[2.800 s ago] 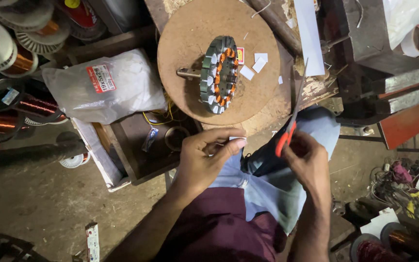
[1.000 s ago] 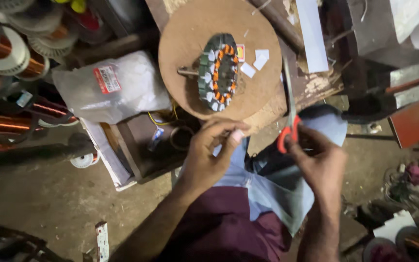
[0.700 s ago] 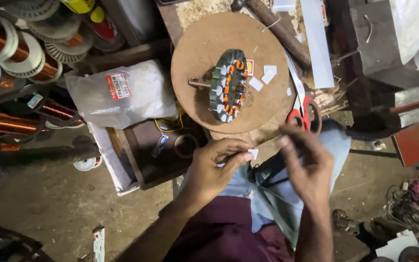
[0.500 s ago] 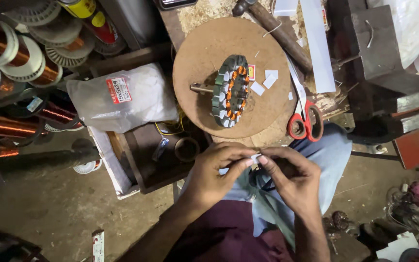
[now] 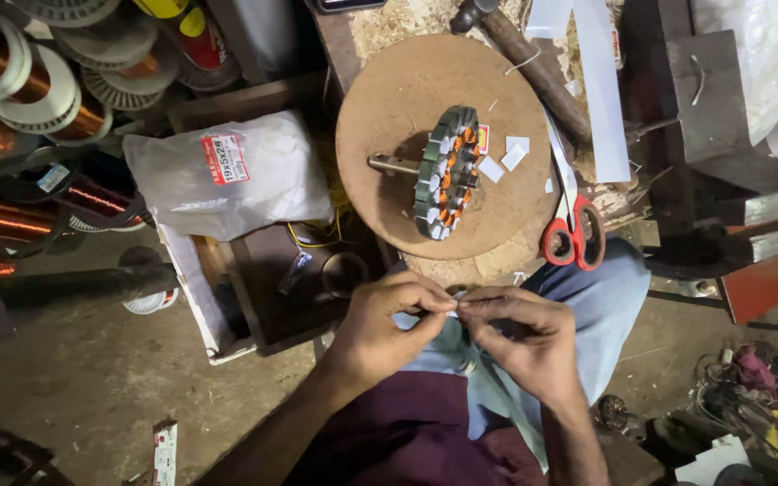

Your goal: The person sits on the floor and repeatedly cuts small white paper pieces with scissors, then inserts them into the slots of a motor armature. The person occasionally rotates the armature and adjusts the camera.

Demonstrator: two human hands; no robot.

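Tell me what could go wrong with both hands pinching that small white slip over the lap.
1. The white paper slip is pinched only by fingertips of the left hand and right hand; it could drop to the cluttered floor.
2. The red-handled scissors lie at the board's edge and may slide onto the knee.
3. Loose paper pieces beside the stator could scatter.

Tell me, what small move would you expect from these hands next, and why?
Probably carrying the small white slip, pinched between the left hand and right hand, up to the stator on the round board. Similar white pieces lie beside it, and the scissors are set down.
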